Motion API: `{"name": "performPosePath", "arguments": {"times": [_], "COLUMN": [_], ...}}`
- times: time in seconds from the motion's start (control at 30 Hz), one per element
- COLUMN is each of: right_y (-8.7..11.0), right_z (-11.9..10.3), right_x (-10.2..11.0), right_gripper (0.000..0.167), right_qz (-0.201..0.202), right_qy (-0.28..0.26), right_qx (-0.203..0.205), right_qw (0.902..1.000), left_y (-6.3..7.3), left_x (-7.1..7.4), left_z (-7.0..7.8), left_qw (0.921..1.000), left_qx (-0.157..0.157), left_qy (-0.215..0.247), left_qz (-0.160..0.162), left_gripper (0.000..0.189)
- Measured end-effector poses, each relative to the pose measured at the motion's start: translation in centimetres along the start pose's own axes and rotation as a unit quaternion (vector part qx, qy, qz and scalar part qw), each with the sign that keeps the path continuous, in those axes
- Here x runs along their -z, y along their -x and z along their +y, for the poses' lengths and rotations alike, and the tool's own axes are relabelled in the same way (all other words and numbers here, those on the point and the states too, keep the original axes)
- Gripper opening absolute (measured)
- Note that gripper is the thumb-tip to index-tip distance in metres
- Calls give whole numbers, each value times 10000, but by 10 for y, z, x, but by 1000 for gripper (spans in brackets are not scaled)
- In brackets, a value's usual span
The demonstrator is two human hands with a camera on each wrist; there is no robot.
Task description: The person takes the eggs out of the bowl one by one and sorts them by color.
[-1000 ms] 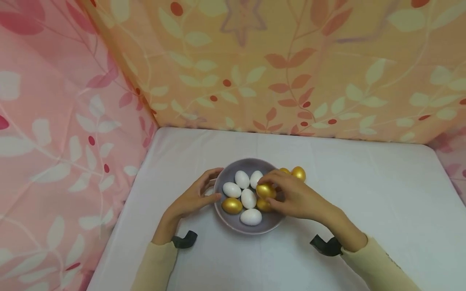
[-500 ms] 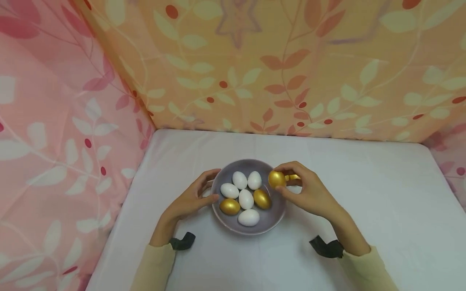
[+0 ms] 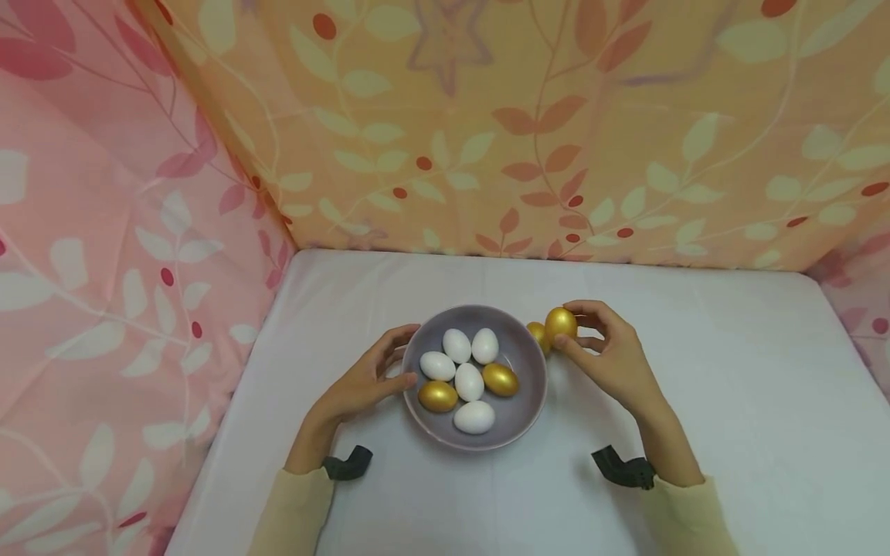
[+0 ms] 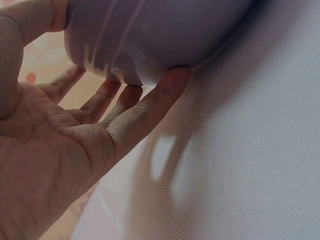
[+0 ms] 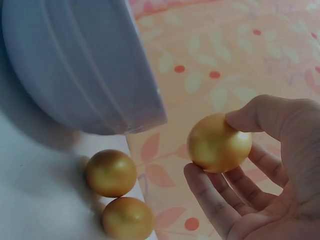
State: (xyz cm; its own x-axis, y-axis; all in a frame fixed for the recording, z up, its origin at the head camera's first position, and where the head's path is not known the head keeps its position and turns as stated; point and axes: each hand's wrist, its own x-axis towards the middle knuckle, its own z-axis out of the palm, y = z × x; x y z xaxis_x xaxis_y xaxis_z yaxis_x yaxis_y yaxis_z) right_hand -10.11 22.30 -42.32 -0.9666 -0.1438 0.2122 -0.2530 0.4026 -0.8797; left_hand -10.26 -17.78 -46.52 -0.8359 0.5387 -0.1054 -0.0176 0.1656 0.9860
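One gold egg [image 3: 561, 324] is pinched in the right hand [image 3: 616, 359], kinda near the bowl [image 3: 521, 409], which is just touched by the left hand [image 3: 367, 378], fingers spread.

Draped-off spot, rm type unclear, white-covered tbl [image 3: 695, 371], orange leaf-print drape [image 3: 445, 139] behind, pink drape [image 3: 111, 255] on L

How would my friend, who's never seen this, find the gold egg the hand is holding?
On the white table stands a purplish-grey bowl. Beside it is the right hand, with the gold egg in its fingers. The other gold eggs lie in or beside the bowl; only this one is held.
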Motion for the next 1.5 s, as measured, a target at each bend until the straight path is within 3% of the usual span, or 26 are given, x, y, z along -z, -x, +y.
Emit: {"name": "performPosePath", "arguments": {"times": [0.47,0.77,1.2,1.5], "right_y": [0,-1,-2,0], "right_z": [17,29,48,58], "right_x": [7,12,22,22], "right_gripper": [44,45,48,48], "right_qz": [361,406,624,637], "right_qy": [-48,338,920,1130], "right_qx": [-409,-696,-1395,-1398], "right_qw": [9985,9962,9840,9816], "left_y": [-5,-1,-1,-1], "left_x": [-1,1,2,2], "left_z": [-3,-3,-3,-4], "left_qw": [9999,9999,10000,10000], "left_qx": [-54,51,33,-9], "left_qy": [88,97,79,64], "left_qz": [-83,-13,0,-23], "left_gripper": [73,74,73,74]}}
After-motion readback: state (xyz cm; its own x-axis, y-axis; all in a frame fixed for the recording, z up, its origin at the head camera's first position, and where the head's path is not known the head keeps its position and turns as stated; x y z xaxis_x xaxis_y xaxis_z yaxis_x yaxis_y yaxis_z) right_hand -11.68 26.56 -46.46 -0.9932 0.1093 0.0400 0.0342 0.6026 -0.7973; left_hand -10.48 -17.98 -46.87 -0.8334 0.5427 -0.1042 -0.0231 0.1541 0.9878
